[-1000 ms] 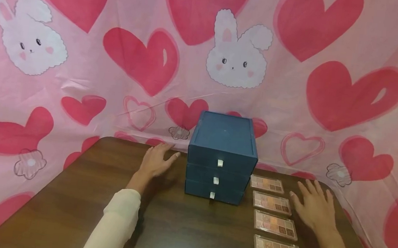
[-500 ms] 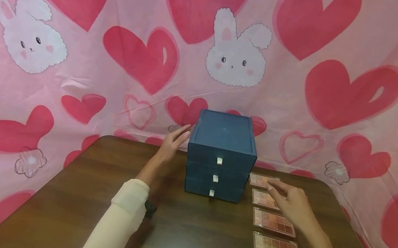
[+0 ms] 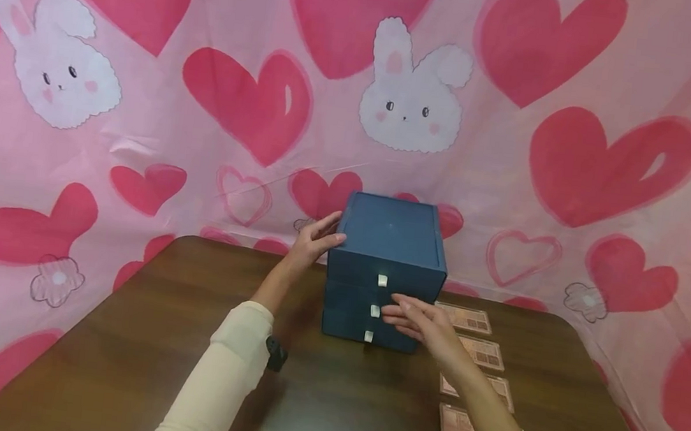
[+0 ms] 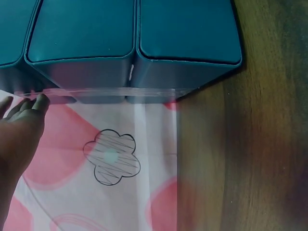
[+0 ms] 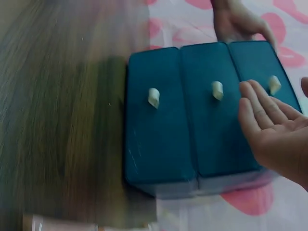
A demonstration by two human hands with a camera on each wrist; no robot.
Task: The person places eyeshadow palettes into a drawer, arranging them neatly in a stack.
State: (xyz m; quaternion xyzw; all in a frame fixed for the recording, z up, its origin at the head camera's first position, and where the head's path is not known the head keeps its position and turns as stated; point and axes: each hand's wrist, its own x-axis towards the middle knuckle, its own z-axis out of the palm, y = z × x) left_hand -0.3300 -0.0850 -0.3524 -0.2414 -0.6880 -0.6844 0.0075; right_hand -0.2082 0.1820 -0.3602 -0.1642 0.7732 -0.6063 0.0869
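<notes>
A blue three-drawer box [image 3: 391,227] stands on the table, each drawer front bearing a small whitish pull tab, such as the middle tab [image 3: 375,310]. My left hand [image 3: 309,247] is at the box's upper left edge, thumb near the top corner; in the left wrist view, the left hand [image 4: 21,134] shows its fingertips by the box's side. In front of the drawers, my right hand [image 3: 431,328] reaches in with extended fingers, tips close to the middle tab. The right wrist view shows this right hand [image 5: 281,130] holding nothing, its fingers overlapping the drawer fronts.
Several makeup palettes lie in a column right of the box, among them the far palette [image 3: 473,320] and the near palette [image 3: 457,427], partly covered by my right forearm. Behind the wooden table [image 3: 137,334] hangs a pink cloth [image 3: 266,10] with hearts and rabbits.
My left hand has moved right and up from the tabletop to the box's side. My right hand has swept left from beside the palettes, over them, to the drawer fronts.
</notes>
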